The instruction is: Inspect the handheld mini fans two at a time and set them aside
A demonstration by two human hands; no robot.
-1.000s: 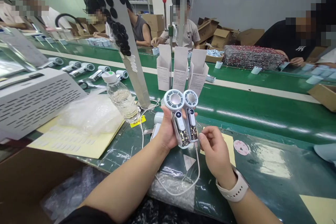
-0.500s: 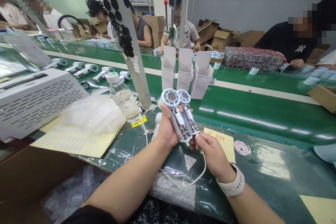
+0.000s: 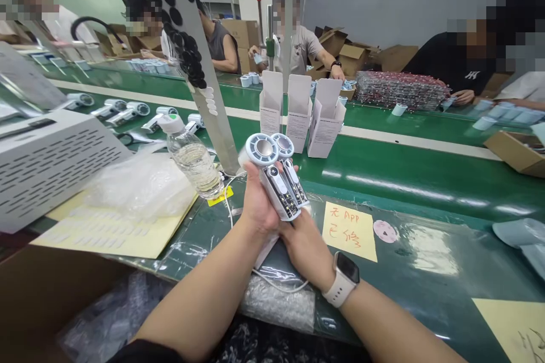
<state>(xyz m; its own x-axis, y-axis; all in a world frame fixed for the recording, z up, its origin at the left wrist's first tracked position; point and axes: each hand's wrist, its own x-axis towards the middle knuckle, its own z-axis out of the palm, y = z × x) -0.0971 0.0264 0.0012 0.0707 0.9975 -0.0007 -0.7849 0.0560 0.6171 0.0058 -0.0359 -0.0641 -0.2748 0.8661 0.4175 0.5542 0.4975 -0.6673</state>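
Fingers [image 3: 252,178] of our left hand [image 3: 260,209] close round two fans [image 3: 278,191], thumb against the left one, holding the pair side by side and tilted above the desk [image 3: 402,286]. Our right hand [image 3: 307,247] reaches under the fans' lower ends; its fingertips are hidden, so we cannot tell whether they pinch anything. Between our forearms curves a white cable [image 3: 283,288]. Three boxes [image 3: 321,133] stand beyond the fans, a bottle [image 3: 193,160] to the left, a yellow note [image 3: 349,231] to the right.
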